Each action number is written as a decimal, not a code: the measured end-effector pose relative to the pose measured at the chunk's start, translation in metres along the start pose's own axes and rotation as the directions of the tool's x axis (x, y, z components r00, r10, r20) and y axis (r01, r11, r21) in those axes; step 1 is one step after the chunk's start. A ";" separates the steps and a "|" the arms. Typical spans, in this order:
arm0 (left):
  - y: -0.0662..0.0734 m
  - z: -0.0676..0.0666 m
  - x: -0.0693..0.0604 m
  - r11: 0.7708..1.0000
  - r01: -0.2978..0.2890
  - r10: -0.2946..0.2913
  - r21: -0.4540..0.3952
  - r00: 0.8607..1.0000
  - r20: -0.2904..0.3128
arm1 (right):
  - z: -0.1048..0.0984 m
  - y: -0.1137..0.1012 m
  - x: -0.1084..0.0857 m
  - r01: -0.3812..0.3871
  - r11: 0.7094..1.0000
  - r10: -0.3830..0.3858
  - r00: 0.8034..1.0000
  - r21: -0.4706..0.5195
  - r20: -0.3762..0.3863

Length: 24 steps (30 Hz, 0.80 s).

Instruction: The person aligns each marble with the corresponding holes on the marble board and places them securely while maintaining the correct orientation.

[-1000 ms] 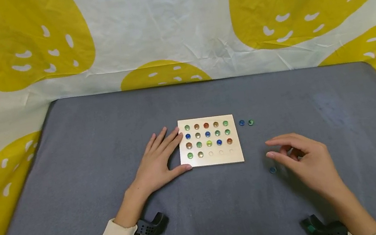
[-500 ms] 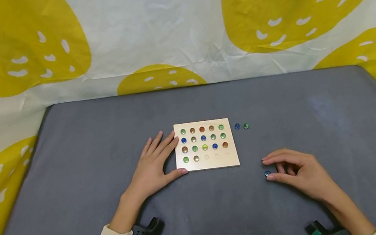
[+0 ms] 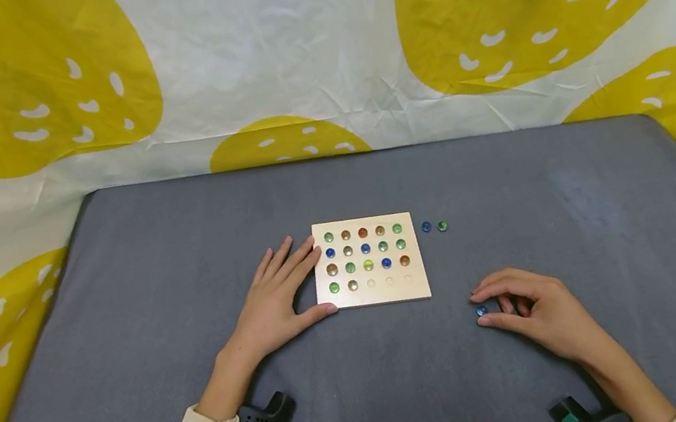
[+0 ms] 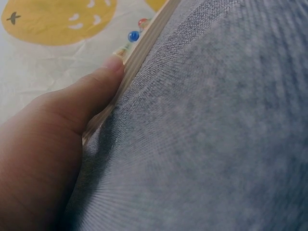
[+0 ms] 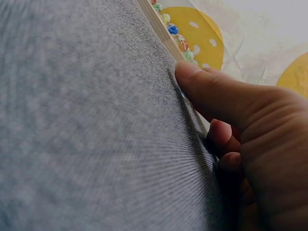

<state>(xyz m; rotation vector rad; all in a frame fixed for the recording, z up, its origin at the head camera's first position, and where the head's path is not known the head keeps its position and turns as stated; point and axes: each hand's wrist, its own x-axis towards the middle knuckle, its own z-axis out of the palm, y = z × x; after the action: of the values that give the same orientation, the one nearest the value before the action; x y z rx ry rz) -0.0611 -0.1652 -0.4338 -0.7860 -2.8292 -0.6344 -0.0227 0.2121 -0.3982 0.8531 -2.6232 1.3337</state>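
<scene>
In the head view a light wooden board (image 3: 419,287) holds rows of coloured glass marbles; three hollows in its nearest row hold none. The left hand (image 3: 270,315) lies spread, fingertips on the board's left edge, thumb at the near left corner; in the left wrist view the left hand's thumb (image 4: 91,94) rests against that edge. The right hand (image 3: 541,307) is low at the right, index finger and thumb apart on either side of a blue marble (image 3: 481,310) on the cloth. The right wrist view shows the right hand (image 5: 240,106) at the cloth, the marble mostly hidden.
A blue marble (image 3: 426,227) and a green marble (image 3: 442,226) lie on the grey cloth (image 3: 209,211) just right of the board. A white curtain (image 3: 281,40) with yellow shapes stands behind the table and at its sides.
The right hand has come down from above the near blue marble to put its thumb and index finger around it. The left hand still rests on the board. The head view has shifted slightly.
</scene>
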 end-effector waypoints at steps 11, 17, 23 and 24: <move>0.002 -0.001 -0.001 1.000 -0.006 0.006 -0.009 1.000 -0.013 | 0.000 -0.004 0.000 -0.027 0.999 0.027 1.000 -0.034 -0.015; 0.001 -0.002 -0.001 1.000 -0.005 0.005 -0.015 1.000 -0.010 | -0.001 -0.007 0.002 -0.036 0.999 0.035 0.999 -0.038 -0.019; 0.001 -0.002 -0.001 1.000 -0.005 0.005 -0.017 1.000 -0.012 | 0.001 0.003 -0.001 -0.036 0.999 0.035 0.999 -0.039 -0.030; 0.001 -0.003 0.000 1.000 -0.006 0.005 -0.016 1.000 -0.013 | 0.002 0.007 -0.002 -0.037 0.999 0.035 0.999 -0.038 -0.033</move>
<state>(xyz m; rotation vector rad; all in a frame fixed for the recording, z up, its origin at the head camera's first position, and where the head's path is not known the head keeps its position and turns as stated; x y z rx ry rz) -0.0600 -0.1657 -0.4311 -0.7893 -2.8131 -0.6600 -0.0244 0.2149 -0.4052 0.7763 -2.6430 1.2891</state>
